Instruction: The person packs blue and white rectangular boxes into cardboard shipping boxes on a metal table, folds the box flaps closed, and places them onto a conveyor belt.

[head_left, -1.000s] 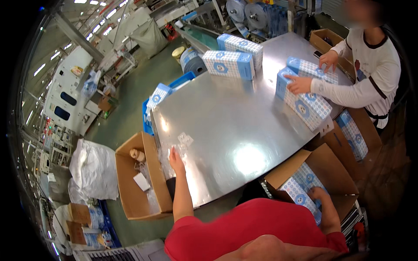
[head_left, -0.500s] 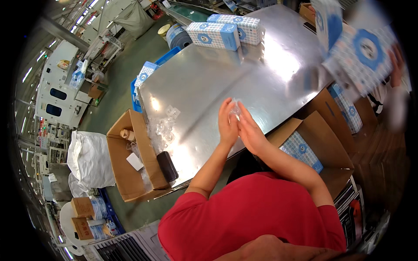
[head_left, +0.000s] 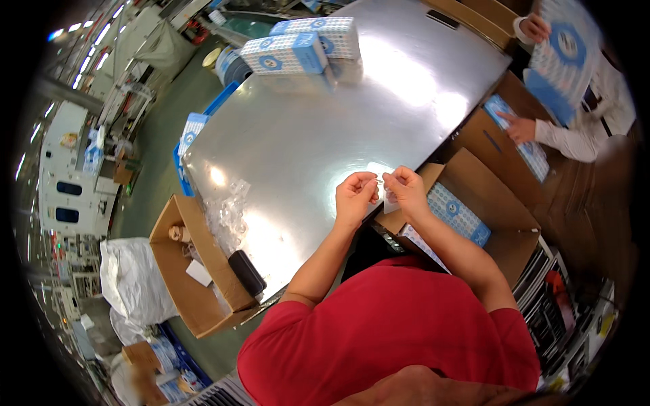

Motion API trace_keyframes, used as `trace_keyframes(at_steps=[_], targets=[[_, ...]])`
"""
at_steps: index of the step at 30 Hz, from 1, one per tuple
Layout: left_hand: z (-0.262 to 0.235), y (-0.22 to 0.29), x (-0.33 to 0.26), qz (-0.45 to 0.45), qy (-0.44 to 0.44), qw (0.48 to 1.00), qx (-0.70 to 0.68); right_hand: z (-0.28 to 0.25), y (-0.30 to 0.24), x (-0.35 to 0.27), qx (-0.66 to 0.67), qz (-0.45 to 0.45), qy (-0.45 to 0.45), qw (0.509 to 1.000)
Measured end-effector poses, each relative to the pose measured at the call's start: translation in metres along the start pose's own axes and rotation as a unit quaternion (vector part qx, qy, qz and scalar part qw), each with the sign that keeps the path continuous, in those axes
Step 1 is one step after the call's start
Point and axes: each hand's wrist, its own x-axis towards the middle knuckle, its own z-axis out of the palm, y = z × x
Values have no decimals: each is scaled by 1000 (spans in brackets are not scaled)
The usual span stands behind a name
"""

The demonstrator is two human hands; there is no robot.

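Both hands meet at the near edge of the steel table (head_left: pixel 305 128), fingertips pinched together on one small clear packet (head_left: pixel 383 184). Left hand (head_left: pixel 355 196) curled narrow, thumb and forefinger closed on the packet's left end; right hand (head_left: pixel 406 190) likewise closed on its right end. Packet hangs between the two hands, just above the table edge, its long axis running roughly left to right from one pinch to the other; neither hand is clearly nearer, both touch it. It is too small and glossy to tell its contents. Left of the hands on the table, near the table's left edge, lies a loose heap of clear packets (head_left: pixel 230 211); the left hand is the nearer one to it. Below that edge stands an open carton (head_left: pixel 196 298) with a dark flat object (head_left: pixel 246 272) at its rim. Right of the hands, against the table's near corner, a second open carton (head_left: pixel 487 203) holds a blue-and-white box (head_left: pixel 455 212). At the table's far side, two more blue-and-white boxes (head_left: pixel 298 47) lie side by side. Beyond the table's right edge, another person's hand (head_left: pixel 520 128) rests on a box, the other lifting a large blue-and-white pack (head_left: pixel 562 54).
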Motion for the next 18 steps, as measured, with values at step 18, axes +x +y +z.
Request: trace_keyframes(at_steps=[18], targets=[[74, -45, 38, -134, -97, 986, 13, -138, -7, -49, -60, 6, 121, 991]])
